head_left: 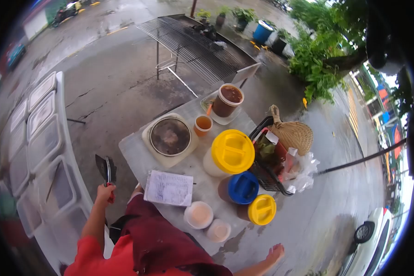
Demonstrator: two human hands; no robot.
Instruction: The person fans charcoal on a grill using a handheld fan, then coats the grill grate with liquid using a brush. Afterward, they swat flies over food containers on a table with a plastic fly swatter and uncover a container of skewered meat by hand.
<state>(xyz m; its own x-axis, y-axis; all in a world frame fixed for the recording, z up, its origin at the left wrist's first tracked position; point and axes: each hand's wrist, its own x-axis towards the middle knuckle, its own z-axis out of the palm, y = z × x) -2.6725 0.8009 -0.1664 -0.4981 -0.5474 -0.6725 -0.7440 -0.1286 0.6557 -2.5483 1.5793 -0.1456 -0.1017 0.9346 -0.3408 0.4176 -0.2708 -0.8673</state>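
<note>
Red shirt (117,252) and maroon apron (158,232) fill the bottom of the view, closest to the lens. Out to the side, the left hand (107,192) is clamped on the handle of a dark tool (106,169), which points away from the body over the gap between the surface (134,146) and a row of translucent bins (45,138); its exact kind is unclear. Lower down, the right hand (275,253) is held well apart from the left, too small to tell whether its fingers are parted or together. Between them on the surface lie a written sheet (169,187), two pale tubs (199,215), a round pot (163,131), an orange cup (203,124) and three lidded containers (242,187), two yellow-topped, one blue. Beside these stands a black basket (267,174) with a woven fan (296,135); beyond is a long grill (198,48).
</note>
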